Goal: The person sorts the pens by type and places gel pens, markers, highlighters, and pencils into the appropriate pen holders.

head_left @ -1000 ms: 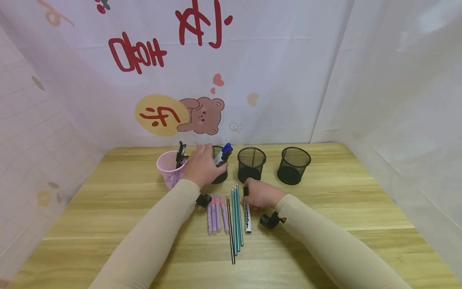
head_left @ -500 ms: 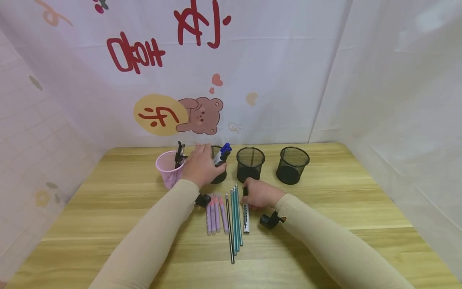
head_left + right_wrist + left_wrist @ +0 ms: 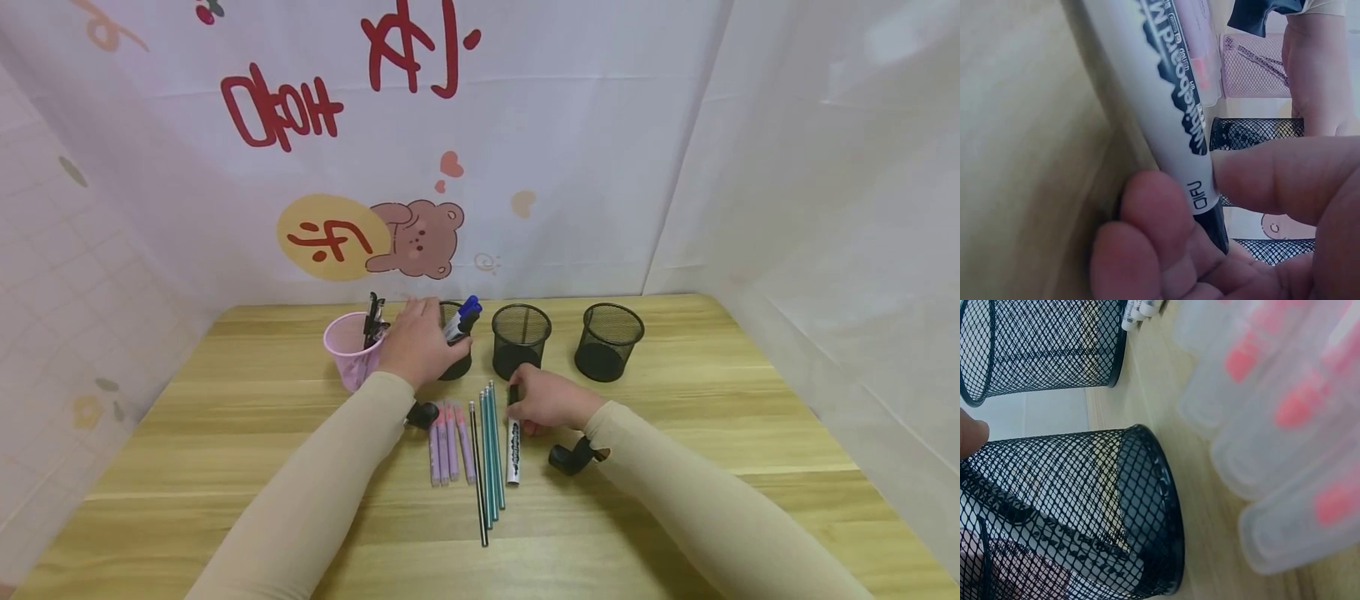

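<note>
In the head view my left hand (image 3: 422,343) holds a black mesh pen cup (image 3: 459,367), with the thumb on its near right side. Two markers (image 3: 463,318), one blue-capped and one black-capped, lean in that cup. The left wrist view shows a fingertip (image 3: 971,434) by the rim of the mesh cup (image 3: 1085,494) and a printed marker (image 3: 1066,540) through its wall. My right hand (image 3: 553,400) pinches a white whiteboard marker (image 3: 1163,94) near its black cap, between thumb (image 3: 1272,178) and fingers (image 3: 1157,206). The marker's body lies low along the tabletop.
A pink mesh cup (image 3: 349,354) with black pens stands left. Two more black mesh cups, one in the middle (image 3: 519,333) and one further right (image 3: 609,342), stand along the back. Purple pens (image 3: 452,450) and several pencils (image 3: 491,467) lie in front. A white cloth (image 3: 585,150) hangs behind.
My right hand has shifted slightly right at the wrist and up, still on the whiteboard marker. My left hand and the cup have stayed in place.
</note>
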A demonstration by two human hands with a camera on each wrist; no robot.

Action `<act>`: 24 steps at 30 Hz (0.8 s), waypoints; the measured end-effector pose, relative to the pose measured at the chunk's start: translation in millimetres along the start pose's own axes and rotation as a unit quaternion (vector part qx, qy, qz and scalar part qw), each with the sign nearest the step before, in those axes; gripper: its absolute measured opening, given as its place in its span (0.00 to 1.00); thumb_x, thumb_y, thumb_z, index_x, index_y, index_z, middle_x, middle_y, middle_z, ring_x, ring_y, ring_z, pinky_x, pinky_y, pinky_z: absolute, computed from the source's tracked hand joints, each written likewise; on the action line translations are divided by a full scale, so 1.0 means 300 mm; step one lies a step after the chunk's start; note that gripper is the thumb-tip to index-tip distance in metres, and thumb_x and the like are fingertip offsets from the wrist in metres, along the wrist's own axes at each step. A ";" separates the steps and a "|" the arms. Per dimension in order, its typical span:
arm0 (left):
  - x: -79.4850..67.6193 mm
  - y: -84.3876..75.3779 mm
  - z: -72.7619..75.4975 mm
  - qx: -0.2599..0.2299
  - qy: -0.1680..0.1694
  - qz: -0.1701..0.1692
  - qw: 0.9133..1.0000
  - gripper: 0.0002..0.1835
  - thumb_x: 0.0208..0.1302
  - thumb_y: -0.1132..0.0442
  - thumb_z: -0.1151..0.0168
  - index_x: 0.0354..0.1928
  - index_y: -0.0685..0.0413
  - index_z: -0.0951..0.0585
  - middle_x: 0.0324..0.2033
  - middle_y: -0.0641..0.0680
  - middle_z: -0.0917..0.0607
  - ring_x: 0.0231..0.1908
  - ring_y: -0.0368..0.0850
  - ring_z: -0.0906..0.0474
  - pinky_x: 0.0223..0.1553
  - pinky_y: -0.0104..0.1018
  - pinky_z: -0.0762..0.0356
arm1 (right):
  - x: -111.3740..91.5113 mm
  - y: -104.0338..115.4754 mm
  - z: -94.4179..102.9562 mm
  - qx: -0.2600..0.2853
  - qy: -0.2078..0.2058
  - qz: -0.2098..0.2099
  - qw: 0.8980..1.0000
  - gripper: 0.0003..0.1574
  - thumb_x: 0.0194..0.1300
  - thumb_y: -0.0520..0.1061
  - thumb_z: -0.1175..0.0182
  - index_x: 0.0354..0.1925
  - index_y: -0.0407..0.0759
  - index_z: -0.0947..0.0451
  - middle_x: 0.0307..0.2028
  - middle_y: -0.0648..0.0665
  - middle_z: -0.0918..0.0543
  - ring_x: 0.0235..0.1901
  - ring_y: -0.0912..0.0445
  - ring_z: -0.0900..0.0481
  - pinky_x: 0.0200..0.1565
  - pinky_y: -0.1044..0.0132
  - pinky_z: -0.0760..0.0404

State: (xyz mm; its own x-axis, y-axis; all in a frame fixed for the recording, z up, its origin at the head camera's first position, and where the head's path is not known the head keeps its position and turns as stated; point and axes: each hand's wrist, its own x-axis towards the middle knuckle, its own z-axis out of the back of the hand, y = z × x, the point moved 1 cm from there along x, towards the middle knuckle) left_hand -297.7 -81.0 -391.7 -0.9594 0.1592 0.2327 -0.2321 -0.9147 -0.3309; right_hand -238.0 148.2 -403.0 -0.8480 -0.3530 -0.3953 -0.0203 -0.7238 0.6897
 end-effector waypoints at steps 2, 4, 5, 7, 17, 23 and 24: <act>-0.002 0.000 0.003 0.000 0.004 0.001 1.000 0.46 0.62 0.31 0.35 0.70 0.59 0.30 0.70 0.62 0.25 0.80 0.63 0.42 0.82 0.54 0.45 | -0.003 -0.001 0.002 0.008 -0.001 0.005 1.000 0.31 0.70 0.39 0.35 0.66 0.35 0.34 0.27 0.40 0.14 0.25 0.53 0.15 0.31 0.63 0.14; -0.003 0.000 0.004 0.002 0.005 0.001 1.000 0.47 0.62 0.31 0.36 0.70 0.59 0.30 0.69 0.61 0.24 0.80 0.63 0.42 0.81 0.54 0.44 | -0.007 -0.001 0.004 0.016 -0.006 0.012 1.000 0.31 0.69 0.38 0.35 0.66 0.35 0.34 0.27 0.40 0.14 0.25 0.53 0.15 0.31 0.62 0.13; -0.004 0.001 0.004 0.003 0.006 0.001 1.000 0.47 0.63 0.30 0.36 0.70 0.59 0.30 0.69 0.61 0.24 0.80 0.63 0.42 0.81 0.54 0.43 | -0.008 -0.003 0.006 0.017 -0.010 0.018 1.000 0.32 0.69 0.38 0.35 0.66 0.35 0.35 0.27 0.40 0.14 0.25 0.53 0.15 0.31 0.62 0.13; -0.004 0.001 0.004 0.005 0.005 0.000 1.000 0.47 0.62 0.29 0.37 0.70 0.59 0.30 0.69 0.61 0.24 0.80 0.63 0.41 0.81 0.54 0.43 | -0.010 -0.006 0.009 0.021 -0.018 0.032 0.999 0.31 0.69 0.38 0.35 0.66 0.35 0.35 0.27 0.41 0.14 0.25 0.54 0.15 0.31 0.61 0.13; 0.000 -0.002 0.007 0.010 0.002 0.002 1.000 0.46 0.63 0.29 0.38 0.69 0.58 0.30 0.67 0.60 0.23 0.79 0.62 0.40 0.79 0.54 0.39 | -0.032 -0.017 0.047 0.061 -0.048 0.090 0.993 0.34 0.71 0.38 0.36 0.67 0.33 0.40 0.27 0.38 0.14 0.26 0.51 0.14 0.32 0.58 0.13; -0.003 -0.003 0.005 0.009 0.002 0.002 1.000 0.47 0.62 0.28 0.38 0.69 0.59 0.30 0.68 0.60 0.24 0.80 0.62 0.41 0.81 0.54 0.41 | -0.049 -0.015 0.056 0.075 -0.055 0.092 0.991 0.35 0.71 0.39 0.35 0.68 0.34 0.39 0.28 0.38 0.13 0.29 0.48 0.13 0.36 0.56 0.12; -0.004 -0.003 0.005 0.009 0.003 0.004 1.000 0.47 0.62 0.28 0.38 0.70 0.59 0.30 0.70 0.60 0.25 0.80 0.62 0.42 0.81 0.54 0.42 | -0.054 -0.013 0.056 0.080 -0.053 0.094 0.991 0.35 0.71 0.39 0.35 0.68 0.34 0.39 0.28 0.38 0.14 0.29 0.47 0.13 0.36 0.56 0.12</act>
State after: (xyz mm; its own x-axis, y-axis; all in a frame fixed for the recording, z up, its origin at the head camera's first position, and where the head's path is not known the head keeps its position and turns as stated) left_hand -296.1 -81.0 -390.4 -0.9622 0.1548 0.2242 -0.2222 -0.9221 -0.3168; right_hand -233.1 166.6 -389.1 -0.8959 -0.4016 -0.1901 0.0669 -0.5449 0.8358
